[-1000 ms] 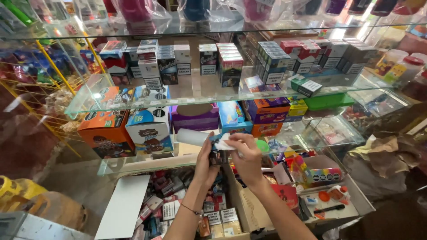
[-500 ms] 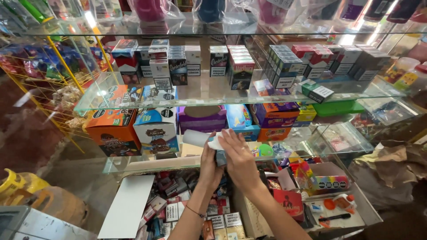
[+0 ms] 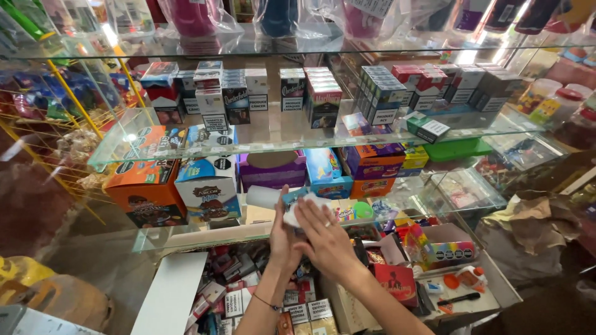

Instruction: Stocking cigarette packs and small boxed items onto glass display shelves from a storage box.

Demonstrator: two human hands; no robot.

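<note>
Both my hands are raised in front of a glass display case. My left hand (image 3: 282,239) grips a small white and light-blue packet (image 3: 297,205) from below, with its thumb up along the packet's side. My right hand (image 3: 327,239), with a ring on one finger, lies flat over the packet's front with fingers spread. The packet sits just above the lower glass shelf (image 3: 205,232), next to a white cylinder (image 3: 264,196) lying on that shelf.
The upper glass shelf (image 3: 273,133) carries several rows of small boxed packs. Orange, blue and purple cartons (image 3: 208,186) stand below it. An open drawer (image 3: 292,304) of packs lies under my arms. A yellow wire rack (image 3: 68,111) stands left, crumpled brown paper (image 3: 534,229) right.
My hands stayed on the packet while my right hand shifted from pinching its end to lying flat over it. The view has moved slightly closer to the shelves.
</note>
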